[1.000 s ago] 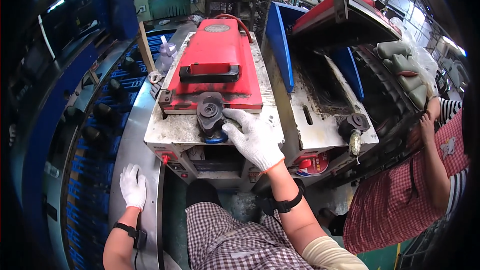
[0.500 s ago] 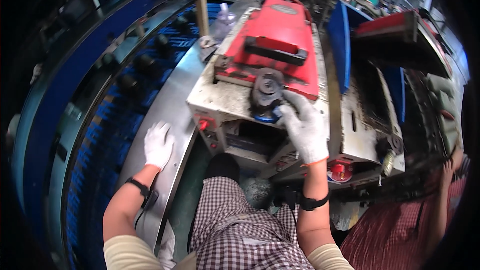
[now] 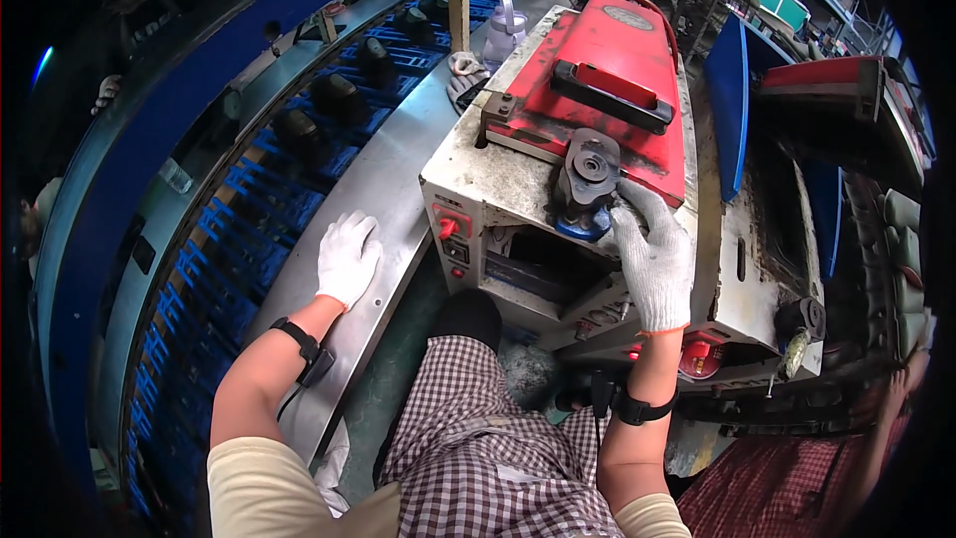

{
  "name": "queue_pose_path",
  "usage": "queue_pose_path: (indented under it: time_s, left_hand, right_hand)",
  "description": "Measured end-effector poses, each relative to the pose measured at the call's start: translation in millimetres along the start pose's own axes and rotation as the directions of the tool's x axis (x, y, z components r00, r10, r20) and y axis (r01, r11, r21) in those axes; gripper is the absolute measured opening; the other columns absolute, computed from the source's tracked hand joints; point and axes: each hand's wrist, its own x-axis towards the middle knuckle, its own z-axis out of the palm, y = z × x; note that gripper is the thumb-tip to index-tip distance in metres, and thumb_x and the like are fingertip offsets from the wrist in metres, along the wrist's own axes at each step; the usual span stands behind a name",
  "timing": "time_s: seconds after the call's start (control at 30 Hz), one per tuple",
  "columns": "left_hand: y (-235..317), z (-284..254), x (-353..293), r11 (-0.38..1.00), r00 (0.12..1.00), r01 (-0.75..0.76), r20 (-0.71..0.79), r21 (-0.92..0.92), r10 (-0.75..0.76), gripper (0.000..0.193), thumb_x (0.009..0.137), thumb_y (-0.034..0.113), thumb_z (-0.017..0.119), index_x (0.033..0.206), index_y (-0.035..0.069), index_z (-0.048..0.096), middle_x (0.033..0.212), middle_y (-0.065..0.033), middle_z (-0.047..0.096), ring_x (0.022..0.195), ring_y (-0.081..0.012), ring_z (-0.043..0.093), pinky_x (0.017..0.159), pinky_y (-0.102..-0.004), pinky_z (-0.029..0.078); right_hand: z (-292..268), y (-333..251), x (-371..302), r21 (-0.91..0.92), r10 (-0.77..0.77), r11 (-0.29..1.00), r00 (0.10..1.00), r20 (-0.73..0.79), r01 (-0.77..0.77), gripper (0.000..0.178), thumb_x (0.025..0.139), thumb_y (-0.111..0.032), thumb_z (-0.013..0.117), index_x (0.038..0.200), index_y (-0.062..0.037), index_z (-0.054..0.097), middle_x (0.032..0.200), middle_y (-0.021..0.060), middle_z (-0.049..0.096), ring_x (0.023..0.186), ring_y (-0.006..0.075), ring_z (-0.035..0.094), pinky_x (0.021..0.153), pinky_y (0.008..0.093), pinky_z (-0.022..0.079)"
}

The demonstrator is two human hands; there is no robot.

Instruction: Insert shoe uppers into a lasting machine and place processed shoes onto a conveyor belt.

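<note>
My left hand [image 3: 350, 257], in a white knit glove, lies on the metal ledge [image 3: 393, 201] with its fingers loosely extended and nothing in it. My right hand [image 3: 654, 257], gloved the same way, is at the front of a white machine with a red lid [image 3: 609, 68]. Its thumb and fingers close against the right side of a dark round-topped latch [image 3: 590, 167], which has a blue part at its base. The fingertips are partly hidden there. The lid is down, with a black handle [image 3: 612, 98] across it.
Left of the ledge, a blue slatted conveyor [image 3: 224, 224] carries several dark shoe-shaped pieces. A lavender bottle [image 3: 504, 35] and a grey glove [image 3: 465, 80] lie beyond the machine's corner. At right, a second machine's red lid [image 3: 822, 75] stands raised. Another person's arm [image 3: 889, 418] shows at far right.
The view has shifted, so the machine and both hands appear farther right. My right hand stays at the latch and my left stays on the ledge.
</note>
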Motion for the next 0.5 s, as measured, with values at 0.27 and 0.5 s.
queue_pose_path:
  time_s: [0.27,0.5]
  left_hand:
    - [0,2,1,1.000,1.000,-0.010,-0.011,0.004,0.010,0.029,0.087,0.016,0.064,0.113,0.005,0.068,0.123,-0.0176,0.066,0.119,-0.0455,0.059,0.103,-0.0527,0.048]
    - [-4,-3,-1,0.999,1.000,-0.016,-0.005,-0.029,0.016,0.029,0.085,0.019,0.065,0.111,0.004,0.069,0.116,-0.0180,0.066,0.112,-0.0421,0.060,0.098,-0.0522,0.049]
  right_hand:
    - [1,8,0,-0.015,-0.002,1.000,1.000,-0.006,0.002,0.038,0.097,-0.019,0.075,0.132,-0.0027,0.072,0.104,0.0149,0.080,0.098,0.0227,0.076,0.091,0.0345,0.058]
    - [11,11,0,0.217,0.025,0.976,0.999,0.026,-0.030,0.035,0.101,-0.009,0.070,0.134,0.0026,0.069,0.107,0.0129,0.076,0.086,0.0136,0.072,0.081,0.0296,0.057]
